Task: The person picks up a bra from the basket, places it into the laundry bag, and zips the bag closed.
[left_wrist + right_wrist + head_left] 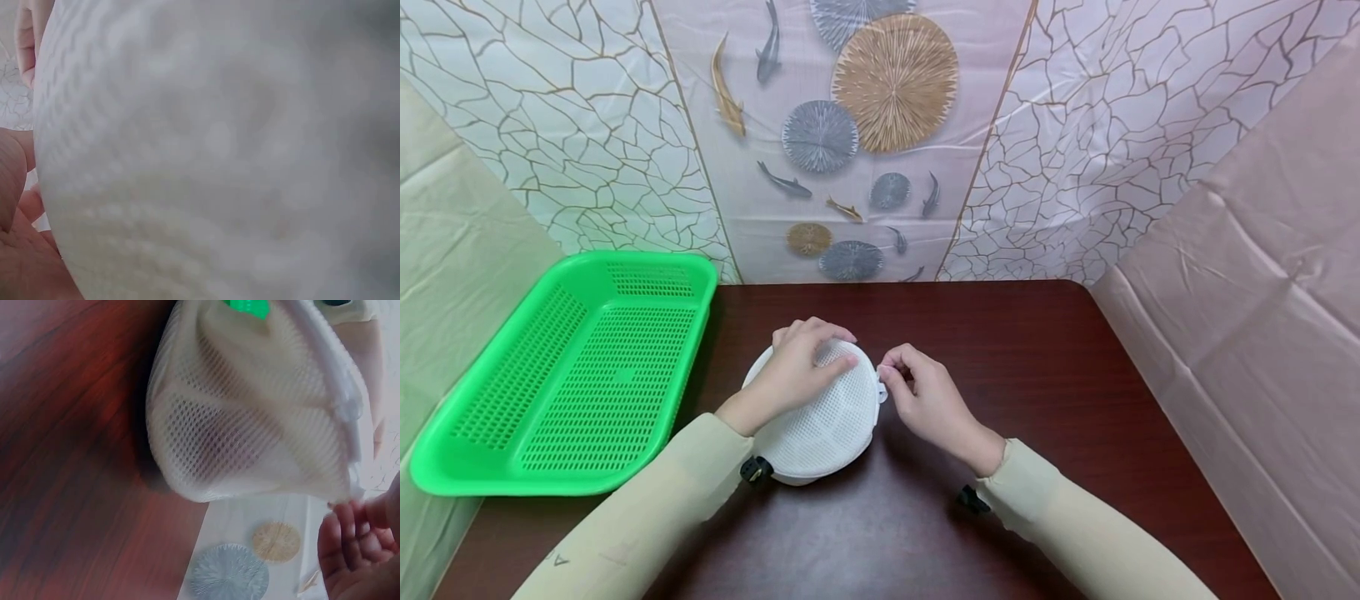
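A round white mesh laundry bag (827,425) stands on the table, its flat top tilted toward the head camera. My left hand (793,367) grips its far left rim, thumb on the mesh top and fingers over the edge. At the bag's right edge, beside a small white tab (882,392), my right hand (928,404) pinches the rim with thumb and forefinger. The right wrist view shows the bag's netted side (219,431) bulging, with the right fingertips (350,512) at its seam. Blurred mesh (187,144) fills most of the left wrist view.
A large green plastic basket (703,283) with slotted sides stands left of the bag. The dark red-brown wooden table (1022,350) extends to the right. Patterned cloth (857,208) hangs behind it, and plain cloth (1247,333) lines the right side.
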{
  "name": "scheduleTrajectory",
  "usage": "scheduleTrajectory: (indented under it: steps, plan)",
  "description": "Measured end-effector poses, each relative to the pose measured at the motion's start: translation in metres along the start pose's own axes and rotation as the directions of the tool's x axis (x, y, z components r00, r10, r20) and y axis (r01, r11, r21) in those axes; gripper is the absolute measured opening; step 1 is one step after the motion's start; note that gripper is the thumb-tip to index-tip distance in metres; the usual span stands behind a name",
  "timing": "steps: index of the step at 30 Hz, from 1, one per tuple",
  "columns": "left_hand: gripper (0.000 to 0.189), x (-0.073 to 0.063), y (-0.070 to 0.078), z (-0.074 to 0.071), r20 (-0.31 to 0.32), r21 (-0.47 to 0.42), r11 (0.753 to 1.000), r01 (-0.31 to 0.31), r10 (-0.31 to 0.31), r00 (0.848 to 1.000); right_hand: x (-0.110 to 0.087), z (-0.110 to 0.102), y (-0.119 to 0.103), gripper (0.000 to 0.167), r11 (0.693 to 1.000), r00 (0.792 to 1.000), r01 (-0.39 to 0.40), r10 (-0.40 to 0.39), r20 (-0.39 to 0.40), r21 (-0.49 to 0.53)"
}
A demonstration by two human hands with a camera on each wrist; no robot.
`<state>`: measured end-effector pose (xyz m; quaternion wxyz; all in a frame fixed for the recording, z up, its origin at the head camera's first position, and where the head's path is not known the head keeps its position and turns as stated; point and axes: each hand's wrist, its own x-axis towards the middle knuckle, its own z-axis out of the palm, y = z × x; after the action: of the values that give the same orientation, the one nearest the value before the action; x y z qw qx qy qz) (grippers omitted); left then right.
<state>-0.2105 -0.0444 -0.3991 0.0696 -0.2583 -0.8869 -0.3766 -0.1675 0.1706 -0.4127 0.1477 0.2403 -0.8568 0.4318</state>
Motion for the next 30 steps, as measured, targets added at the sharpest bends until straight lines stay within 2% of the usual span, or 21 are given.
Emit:
scheduleTrajectory:
  steps: [4,10,19,30]
  plan:
    - [0.016,0.001,-0.002,0.002,-0.012,0.0,0.999,0.032,-0.032,0.999,-0.001,0.001,-0.005,0.005,0.999,0.999,-0.032,0.032,-0.024,-0.003]
    - [0.012,0.002,-0.004,0.003,-0.037,0.006,0.998,0.07,-0.07,0.997,-0.001,0.003,-0.005,0.005,0.999,0.999,-0.007,0.005,-0.044,-0.043]
    - [0.01,0.004,-0.007,0.001,-0.073,0.007,0.989,0.15,-0.149,0.986,-0.002,0.004,-0.004,0.004,0.998,1.0,0.014,-0.014,-0.011,-0.06]
    - [0.009,0.005,-0.008,-0.002,-0.07,-0.014,0.978,0.209,-0.21,0.975,0.001,0.005,0.005,0.004,0.999,1.0,0.017,-0.017,-0.007,-0.042]
